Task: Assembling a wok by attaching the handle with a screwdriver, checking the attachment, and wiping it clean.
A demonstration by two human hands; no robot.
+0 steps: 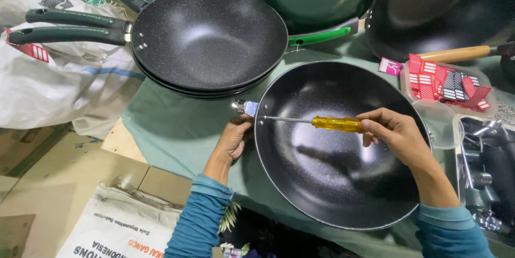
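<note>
Head view, looking down on a bench point(171, 129) covered with green cloth. At centre lies a black speckled wok point(335, 145), without a handle, its bare metal bracket point(245, 108) projecting from the left rim. The left hand point(233, 137) closes its grip round the outside of the wok rim just below the bracket. The right hand point(394, 132) holds its grip closed on the yellow handle of a screwdriver point(316, 122), which lies level across the bowl; the thin shaft points left, its tip at the inner wall beside the bracket. Both forearms wear blue sleeves. Far and left, a stack of like woks point(209, 38) with dark green handles rests on the cloth; further woks lie along the far edge, one with a wooden handle point(456, 54). Right of the central wok stands a clear tray of red and white labels point(445, 83), and nearer, at the right edge, a tray of dark metal parts point(485, 175). White sacks point(59, 75) lie at left on the floor
</note>
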